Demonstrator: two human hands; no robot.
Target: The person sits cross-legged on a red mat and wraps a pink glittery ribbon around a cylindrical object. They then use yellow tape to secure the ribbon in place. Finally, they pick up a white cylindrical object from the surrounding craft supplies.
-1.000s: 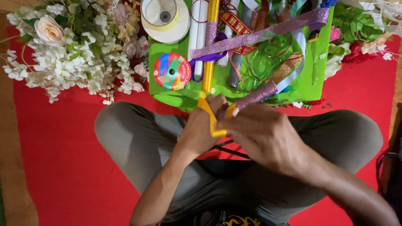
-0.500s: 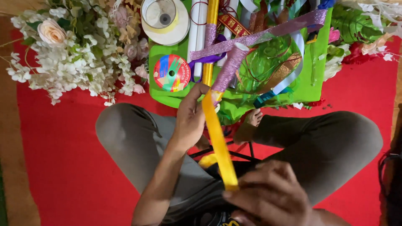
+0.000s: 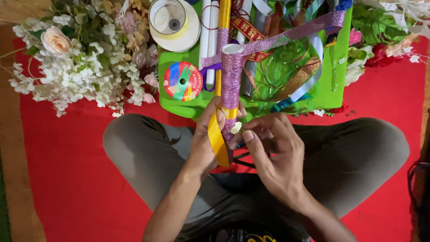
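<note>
My left hand (image 3: 207, 139) grips the lower end of a purple glitter tube (image 3: 231, 74) that points away from me over my lap. A yellow ribbon (image 3: 217, 139) wraps around the tube just above my fingers and loops down past my palm. My right hand (image 3: 271, 150) sits beside the tube's lower end, its fingers touching the ribbon's loop there. A purple glitter ribbon (image 3: 286, 33) runs from the tube's top toward the upper right.
A green tray (image 3: 337, 71) ahead of my knees holds ribbon rolls, a multicoloured ribbon spool (image 3: 182, 81) and white tubes (image 3: 208, 31). A white tape reel (image 3: 174, 23) lies at its far left. White and pink artificial flowers (image 3: 80, 62) lie left, more flowers (image 3: 380, 31) right, on a red cloth (image 3: 67, 179).
The right hand has come forward from my lap to the tube, taking up the stretched yellow ribbon into a short loop. The tube now stands in the left hand's grip.
</note>
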